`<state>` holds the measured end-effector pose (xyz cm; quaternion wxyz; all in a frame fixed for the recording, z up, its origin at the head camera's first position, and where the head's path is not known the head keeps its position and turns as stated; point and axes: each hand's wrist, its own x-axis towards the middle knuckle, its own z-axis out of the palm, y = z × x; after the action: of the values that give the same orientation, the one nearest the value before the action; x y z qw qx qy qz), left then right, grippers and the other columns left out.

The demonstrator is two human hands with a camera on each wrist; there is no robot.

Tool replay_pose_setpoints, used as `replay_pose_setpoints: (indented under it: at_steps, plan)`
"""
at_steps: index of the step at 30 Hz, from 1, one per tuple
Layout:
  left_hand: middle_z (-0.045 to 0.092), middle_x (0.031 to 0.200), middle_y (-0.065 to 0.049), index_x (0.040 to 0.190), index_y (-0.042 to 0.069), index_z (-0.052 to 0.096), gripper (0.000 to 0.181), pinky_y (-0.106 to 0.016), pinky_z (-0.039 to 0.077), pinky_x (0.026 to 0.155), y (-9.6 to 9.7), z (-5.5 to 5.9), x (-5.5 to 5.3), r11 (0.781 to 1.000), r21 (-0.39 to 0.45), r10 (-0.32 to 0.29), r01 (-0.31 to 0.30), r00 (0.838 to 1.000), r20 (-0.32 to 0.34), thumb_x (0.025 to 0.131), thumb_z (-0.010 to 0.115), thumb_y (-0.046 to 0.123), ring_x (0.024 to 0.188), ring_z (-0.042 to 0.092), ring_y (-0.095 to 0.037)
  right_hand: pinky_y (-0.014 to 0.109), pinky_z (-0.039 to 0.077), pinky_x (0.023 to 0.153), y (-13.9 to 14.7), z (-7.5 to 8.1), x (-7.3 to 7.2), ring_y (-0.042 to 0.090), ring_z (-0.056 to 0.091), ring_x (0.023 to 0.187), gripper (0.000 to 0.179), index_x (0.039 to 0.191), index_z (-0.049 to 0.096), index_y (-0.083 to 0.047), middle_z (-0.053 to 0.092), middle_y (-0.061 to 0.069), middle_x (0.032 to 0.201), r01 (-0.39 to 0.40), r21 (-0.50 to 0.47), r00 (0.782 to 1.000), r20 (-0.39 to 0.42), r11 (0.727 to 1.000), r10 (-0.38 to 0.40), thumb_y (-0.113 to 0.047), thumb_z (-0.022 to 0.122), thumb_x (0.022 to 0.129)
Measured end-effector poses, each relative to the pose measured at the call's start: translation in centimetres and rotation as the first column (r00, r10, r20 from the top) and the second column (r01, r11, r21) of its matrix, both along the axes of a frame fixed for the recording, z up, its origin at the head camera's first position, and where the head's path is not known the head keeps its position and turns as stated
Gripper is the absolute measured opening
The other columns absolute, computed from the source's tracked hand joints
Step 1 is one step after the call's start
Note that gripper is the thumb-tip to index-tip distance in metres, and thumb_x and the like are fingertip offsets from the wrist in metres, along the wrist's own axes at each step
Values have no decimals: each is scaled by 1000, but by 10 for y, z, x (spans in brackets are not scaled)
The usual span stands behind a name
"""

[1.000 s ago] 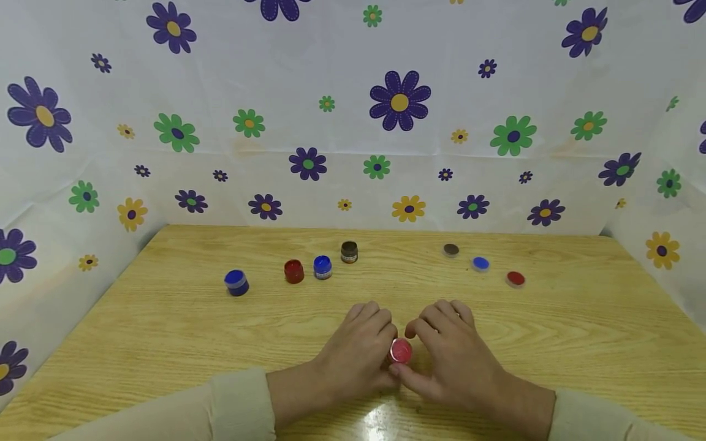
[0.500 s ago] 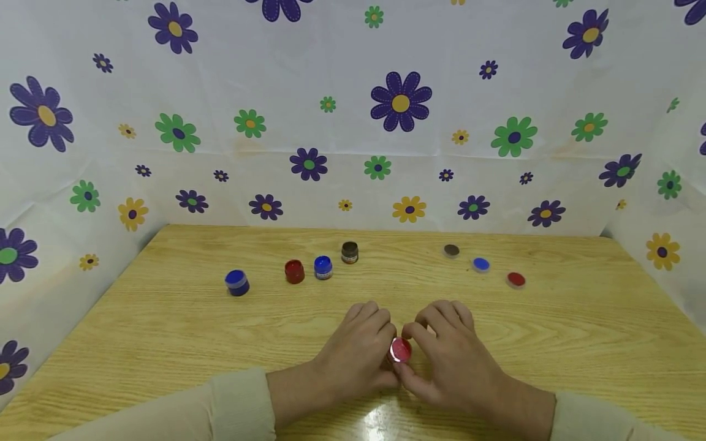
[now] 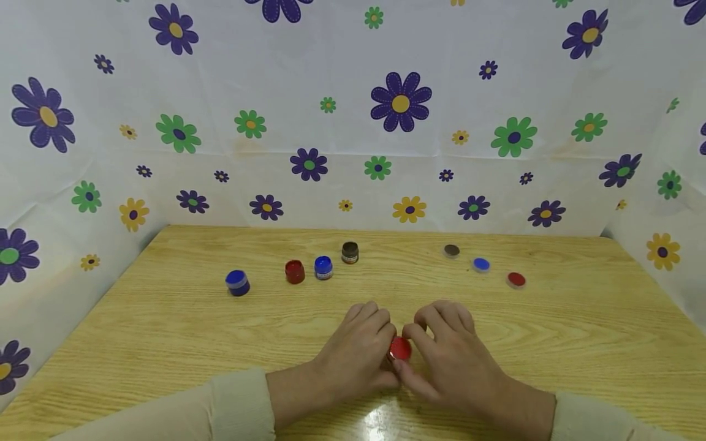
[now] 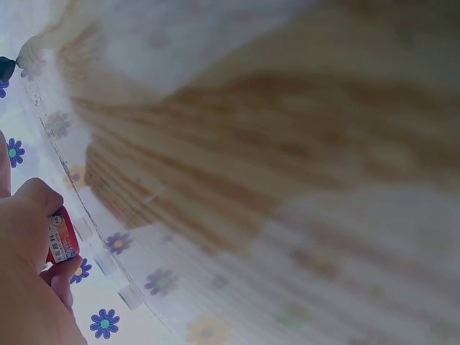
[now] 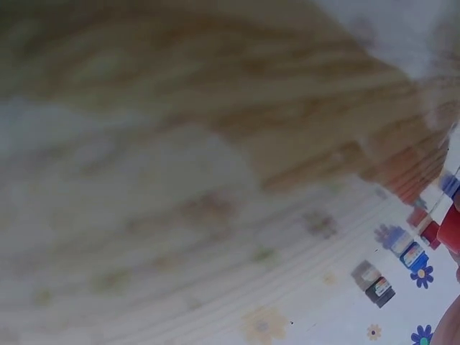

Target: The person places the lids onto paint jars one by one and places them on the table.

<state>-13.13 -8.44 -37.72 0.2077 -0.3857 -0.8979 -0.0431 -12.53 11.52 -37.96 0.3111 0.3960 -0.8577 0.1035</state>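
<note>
Red jar (image 3: 401, 349): being held at the near middle of the surface (image 3: 220, 343), between both hands. Being gripped from the left by the curled left hand (image 3: 353, 352), being pinched from the right between thumb and forefinger of the right hand (image 3: 455, 355). Possibly resting on the surface, though with the underside hidden, hard to be sure. Showing a printed label with a barcode in the left wrist view.

Looking across the surface, seeing yellow-brown wood grain running mostly sideways and a bright glare (image 3: 376, 424) shining between the two pale sleeves (image 3: 242, 404). Farther back on the left, seeing a capped blue jar (image 3: 237, 283) standing apart from the rest; then, going rightward, a dark red jar (image 3: 295, 272) and an open blue jar (image 3: 323, 267) standing near each other, with a black jar (image 3: 350, 252) standing a little behind. On the far right, finding a dark lid (image 3: 451, 251), a blue lid (image 3: 482, 264) and a red lid (image 3: 516, 280) lying apart in a slanting row.

Looking beyond, seeing white cloth (image 3: 353, 73) hanging behind and along both sides, enclosing the surface, showing purple, green and yellow flowers and creasing in a horizontal fold.
</note>
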Motion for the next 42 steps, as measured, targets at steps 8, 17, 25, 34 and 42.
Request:
replay_pose_setpoints:
  at_steps: [8,17,25,34,42]
  plan:
    - [48,76,9,73,19,59,38,-26,36,78,-1,0,0,1000,21,-13,13,1000,-14,71,80,50,80,41,-11,40,33,83,-2,-2,-1,24,48,93,43,88,61,-12,55,1,92,-10,12,997,-76,1000,11,-49,40,98]
    - [53,81,8,80,17,65,40,-26,39,82,-1,1,0,1000,0,-11,11,1000,7,73,79,54,83,44,-12,40,35,84,0,-1,0,24,48,94,46,90,64,-11,56,2,93,-25,7,999,-30,1000,25,-51,42,97]
    - [52,82,9,80,17,64,43,-26,38,80,-1,1,0,1000,-10,-1,2,1000,25,73,78,58,83,42,-11,41,34,86,0,0,-1,24,48,93,50,89,63,-11,56,2,93,-21,5,999,-38,1000,21,-54,38,97]
    - [51,81,9,80,17,63,43,-27,38,80,-1,1,-1,1000,0,1,-1,999,40,71,79,56,81,41,-11,41,33,83,-1,1,1,25,48,94,39,95,65,-8,56,2,94,-31,-2,999,-23,1000,31,-44,53,85]
    - [51,79,9,78,18,63,34,-26,37,78,0,1,-3,999,37,-17,17,1000,19,70,79,47,80,41,-11,40,32,81,-1,0,0,24,48,93,33,93,65,-9,55,1,92,-51,-20,998,-26,999,50,-38,52,85]
